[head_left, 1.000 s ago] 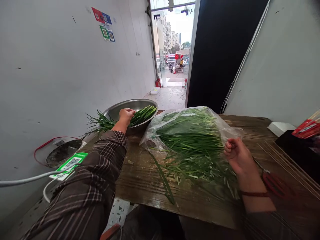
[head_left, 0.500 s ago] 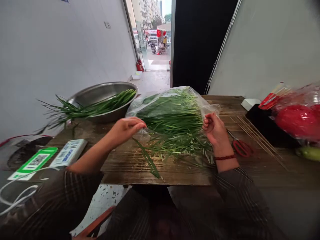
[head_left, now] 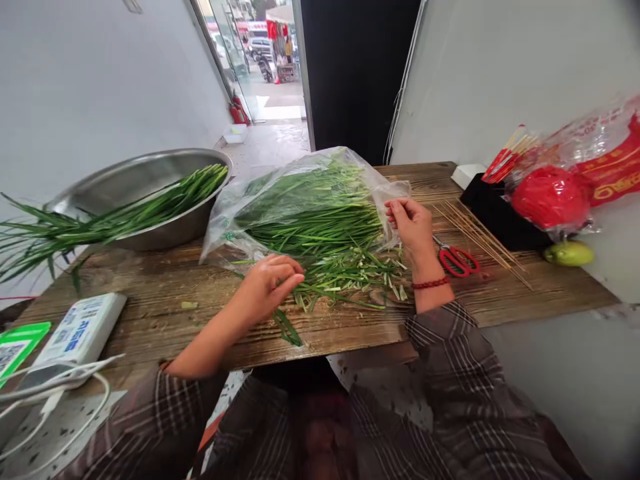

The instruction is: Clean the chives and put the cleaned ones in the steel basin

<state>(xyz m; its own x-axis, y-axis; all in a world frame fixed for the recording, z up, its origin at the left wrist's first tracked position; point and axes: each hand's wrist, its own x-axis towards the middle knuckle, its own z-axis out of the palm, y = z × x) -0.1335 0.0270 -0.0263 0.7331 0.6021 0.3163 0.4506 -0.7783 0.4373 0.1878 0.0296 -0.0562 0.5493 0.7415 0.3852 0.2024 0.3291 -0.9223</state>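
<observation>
A clear plastic bag lies on the wooden table, with a thick bundle of garlic chives partly inside it. My right hand, a red bead bracelet at the wrist, pinches the bag's right edge. My left hand hovers at the near side of the bundle, fingers loosely curled, thumb apart, no held thing visible. Cut chive trimmings are scattered in front of the bag between my hands. Some flat green leaves lie just below my left hand.
A steel basin with more chives stands at the left. Red-handled scissors and thin wooden skewers lie right of my right hand. Beyond are a black box, red packages and a yellow-green fruit. A white power bank station with cables sits front left.
My left hand has let go of the bag's near edge and come down toward the trimmings. The bag's left corner now spreads out on the table. The view has shifted right and downward.
</observation>
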